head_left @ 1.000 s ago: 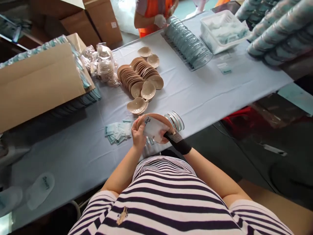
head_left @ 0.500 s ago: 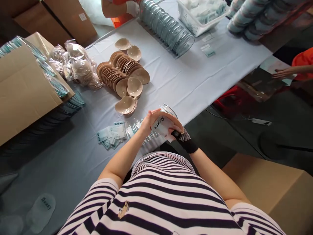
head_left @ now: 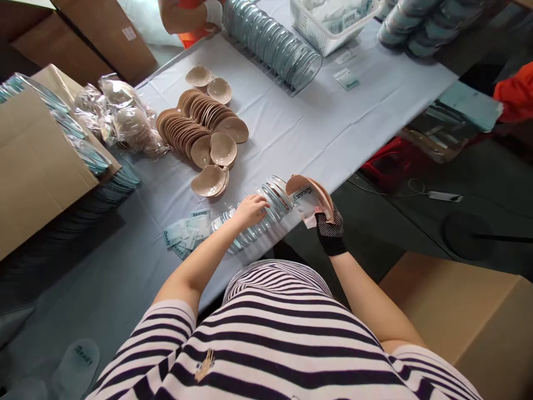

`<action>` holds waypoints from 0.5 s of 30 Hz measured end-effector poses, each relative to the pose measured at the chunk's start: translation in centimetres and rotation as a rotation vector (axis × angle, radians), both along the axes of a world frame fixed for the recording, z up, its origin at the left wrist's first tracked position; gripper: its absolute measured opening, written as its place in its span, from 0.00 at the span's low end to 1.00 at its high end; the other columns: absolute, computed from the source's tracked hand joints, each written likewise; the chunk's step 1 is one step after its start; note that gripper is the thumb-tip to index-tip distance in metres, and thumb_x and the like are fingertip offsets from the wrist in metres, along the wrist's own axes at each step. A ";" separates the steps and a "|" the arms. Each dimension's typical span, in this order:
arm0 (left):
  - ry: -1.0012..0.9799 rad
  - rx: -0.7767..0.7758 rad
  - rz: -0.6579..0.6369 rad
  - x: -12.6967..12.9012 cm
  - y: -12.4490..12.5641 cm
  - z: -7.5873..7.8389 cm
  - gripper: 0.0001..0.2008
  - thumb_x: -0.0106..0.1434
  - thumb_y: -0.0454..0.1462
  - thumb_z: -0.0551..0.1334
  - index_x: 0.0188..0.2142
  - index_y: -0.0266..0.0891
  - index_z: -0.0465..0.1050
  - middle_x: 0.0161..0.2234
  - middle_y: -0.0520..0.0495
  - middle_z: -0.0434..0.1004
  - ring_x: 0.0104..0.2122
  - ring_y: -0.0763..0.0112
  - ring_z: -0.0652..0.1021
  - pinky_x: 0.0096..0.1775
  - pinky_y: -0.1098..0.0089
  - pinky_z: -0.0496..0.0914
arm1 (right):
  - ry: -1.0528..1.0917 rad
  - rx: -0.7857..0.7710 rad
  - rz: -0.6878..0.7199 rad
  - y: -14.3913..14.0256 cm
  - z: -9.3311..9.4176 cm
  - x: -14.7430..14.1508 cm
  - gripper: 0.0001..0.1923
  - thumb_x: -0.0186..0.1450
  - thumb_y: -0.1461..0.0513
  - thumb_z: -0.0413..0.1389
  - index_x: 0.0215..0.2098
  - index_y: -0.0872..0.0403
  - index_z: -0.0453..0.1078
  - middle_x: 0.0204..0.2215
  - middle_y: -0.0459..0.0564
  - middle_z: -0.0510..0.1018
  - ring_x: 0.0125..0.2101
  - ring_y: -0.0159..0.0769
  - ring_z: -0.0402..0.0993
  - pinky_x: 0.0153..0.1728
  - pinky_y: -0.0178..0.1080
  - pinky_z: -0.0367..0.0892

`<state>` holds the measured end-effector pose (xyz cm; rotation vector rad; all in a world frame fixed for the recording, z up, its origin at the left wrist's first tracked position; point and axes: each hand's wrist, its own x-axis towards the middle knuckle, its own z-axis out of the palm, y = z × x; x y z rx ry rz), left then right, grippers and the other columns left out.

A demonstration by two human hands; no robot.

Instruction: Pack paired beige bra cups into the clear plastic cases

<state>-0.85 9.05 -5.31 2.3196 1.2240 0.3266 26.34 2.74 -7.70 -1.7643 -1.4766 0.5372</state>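
- Pale cloth covers the long surface [head_left: 366, 111] before you; a cardboard box [head_left: 37, 166] sits at its left end, beige pads [head_left: 200, 133] lie fanned across the middle, and small printed packets [head_left: 185, 230] lie near your edge.
- Head view: your left hand [head_left: 250, 211] rests, fingers loose and clasping nothing, on the row of clear round lids [head_left: 258, 216] at the near edge.
- Your right hand [head_left: 327, 219], in a black mesh glove, has its grip clenched on a beige cup with a printed card [head_left: 308, 197], held just beyond the surface edge, beside the lids.
- Across the surface, another person's gloved hand [head_left: 212, 11] is at a second row of clear discs [head_left: 275, 44]; a white basket [head_left: 328, 25] stands beside it.
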 end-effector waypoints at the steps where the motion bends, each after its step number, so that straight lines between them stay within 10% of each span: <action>1: 0.086 0.056 -0.074 -0.2 0.1 -0.3 0.12 0.63 0.37 0.62 0.46 0.44 0.77 0.48 0.44 0.77 0.51 0.57 0.74 0.58 0.55 0.64 | -0.035 0.028 -0.042 -0.4 -0.1 -0.2 0.26 0.69 0.51 0.46 0.59 0.54 0.66 0.50 0.61 0.77 0.49 0.49 0.76 0.50 0.51 0.72; 6: 0.237 0.193 -0.168 0.4 0.0 -1.4 0.20 0.65 0.45 0.60 0.55 0.44 0.72 0.54 0.43 0.73 0.55 0.54 0.70 0.57 0.56 0.65 | -0.251 0.072 0.041 -2.3 -1.1 -2.3 0.31 0.65 0.55 0.49 0.64 0.56 0.61 0.54 0.60 0.75 0.51 0.49 0.75 0.52 0.47 0.71; 15: 0.269 0.144 -0.013 2.9 0.6 -3.4 0.08 0.60 0.33 0.62 0.39 0.39 0.76 0.41 0.41 0.75 0.45 0.57 0.74 0.54 0.58 0.67 | -0.477 -0.137 0.287 -5.6 -4.0 -3.3 0.33 0.64 0.52 0.50 0.63 0.59 0.65 0.40 0.60 0.81 0.39 0.48 0.76 0.43 0.42 0.69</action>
